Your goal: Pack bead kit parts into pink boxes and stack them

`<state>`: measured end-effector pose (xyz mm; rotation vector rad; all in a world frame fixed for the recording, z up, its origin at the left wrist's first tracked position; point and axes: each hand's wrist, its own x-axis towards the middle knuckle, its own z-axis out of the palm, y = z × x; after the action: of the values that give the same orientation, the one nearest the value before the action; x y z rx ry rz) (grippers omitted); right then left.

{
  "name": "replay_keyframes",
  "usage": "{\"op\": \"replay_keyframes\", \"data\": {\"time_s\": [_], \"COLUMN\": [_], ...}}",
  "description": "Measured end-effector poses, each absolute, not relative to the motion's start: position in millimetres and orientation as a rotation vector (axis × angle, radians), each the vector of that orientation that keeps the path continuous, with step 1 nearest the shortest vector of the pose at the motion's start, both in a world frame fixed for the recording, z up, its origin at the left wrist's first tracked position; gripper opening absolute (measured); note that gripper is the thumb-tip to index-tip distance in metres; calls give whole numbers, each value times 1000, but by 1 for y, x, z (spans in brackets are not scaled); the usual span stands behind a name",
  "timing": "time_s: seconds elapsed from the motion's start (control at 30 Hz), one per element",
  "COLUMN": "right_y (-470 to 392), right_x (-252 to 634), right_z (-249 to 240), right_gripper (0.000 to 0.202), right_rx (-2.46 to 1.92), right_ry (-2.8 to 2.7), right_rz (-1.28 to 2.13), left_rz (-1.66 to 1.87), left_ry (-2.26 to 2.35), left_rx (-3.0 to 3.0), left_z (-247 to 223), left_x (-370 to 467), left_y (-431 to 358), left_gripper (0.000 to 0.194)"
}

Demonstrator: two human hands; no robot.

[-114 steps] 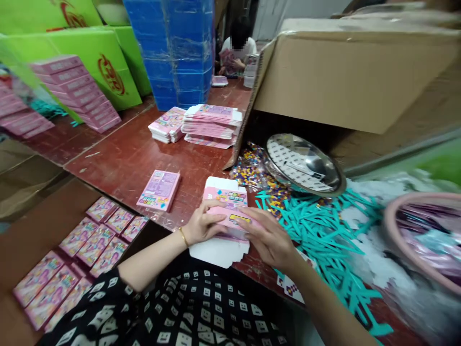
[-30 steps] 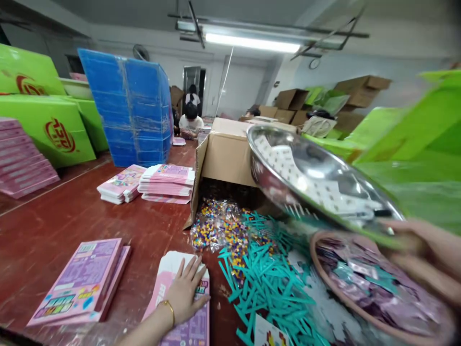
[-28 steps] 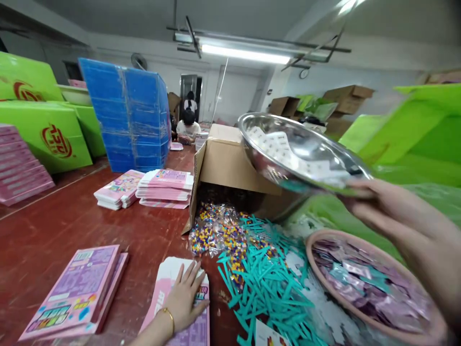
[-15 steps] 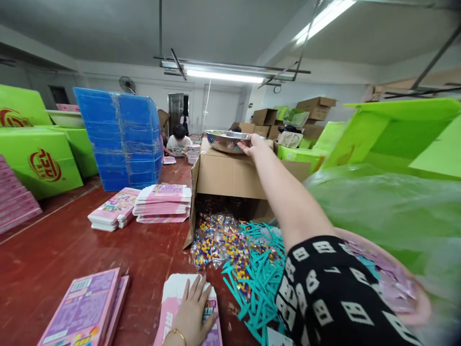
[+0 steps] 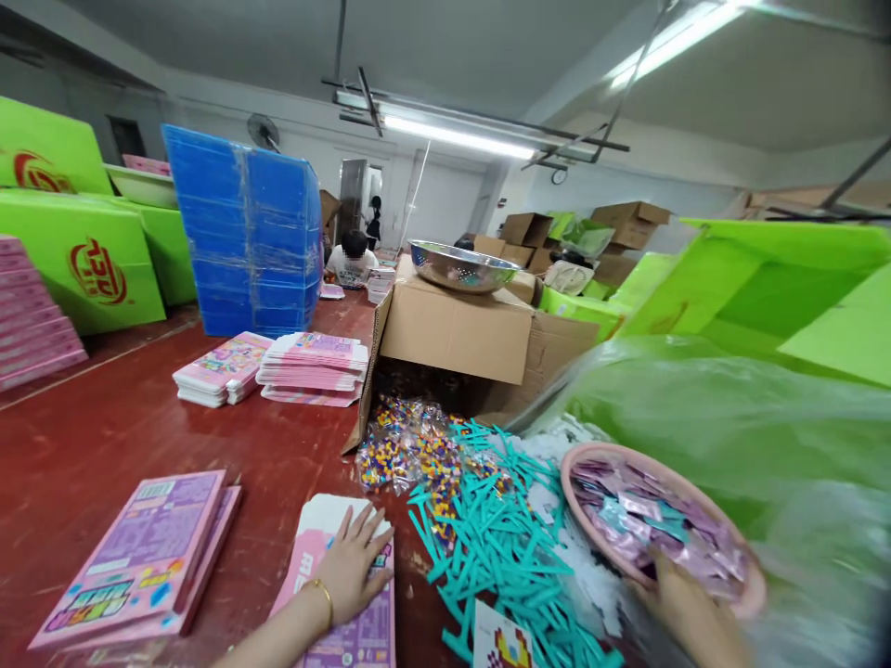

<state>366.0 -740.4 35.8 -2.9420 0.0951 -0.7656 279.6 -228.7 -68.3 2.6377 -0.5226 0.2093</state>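
My left hand (image 5: 355,564) lies flat, fingers spread, on a pink and purple flattened carton (image 5: 358,640) with a white flap. At the lower right my right hand (image 5: 696,608) is at the near rim of a round pink basin (image 5: 755,584). Motion smears its fingers, so their grip is unclear. Small shiny purple packets (image 5: 710,547) and a few teal ones fill the basin. Between the hands spreads a heap of teal plastic sticks (image 5: 487,529). Behind them are clear bags of colourful beads (image 5: 404,450). A card with a pixel picture (image 5: 502,635) lies at the front.
A metal colander (image 5: 463,269) rests on an open cardboard box (image 5: 456,329). Pink cartons (image 5: 313,371) are stacked on the red table (image 5: 292,450), with more cartons (image 5: 149,547) at front left. A blue crate stack (image 5: 243,241) stands behind; green plastic (image 5: 696,390) borders the right. People sit farther back.
My right hand has left the colander, which stays on the cardboard box, and come down to the pink basin. My left hand stays on the carton. The view has shifted slightly.
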Motion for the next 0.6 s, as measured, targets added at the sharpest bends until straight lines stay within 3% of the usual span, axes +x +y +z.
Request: {"op": "replay_keyframes", "data": {"time_s": [0.2, 0.33, 0.43, 0.6], "right_y": [-762, -762, -769, -774], "right_x": [381, 383, 381, 372], "right_z": [14, 2, -5, -2], "right_gripper": [31, 40, 34, 38], "right_rx": [-3037, -3004, -2926, -2752], "right_ry": [-229, -294, -309, -370], "right_rz": [-815, -874, -877, -917], "left_rz": [183, 192, 208, 252], "left_ry": [-261, -15, -65, -177], "left_rx": [2721, 2749, 2718, 2601], "left_z": [-41, -31, -30, -15], "left_x": [299, 305, 300, 292], "left_y": [-239, -238, -232, -230], "left_gripper": [67, 52, 42, 51]}}
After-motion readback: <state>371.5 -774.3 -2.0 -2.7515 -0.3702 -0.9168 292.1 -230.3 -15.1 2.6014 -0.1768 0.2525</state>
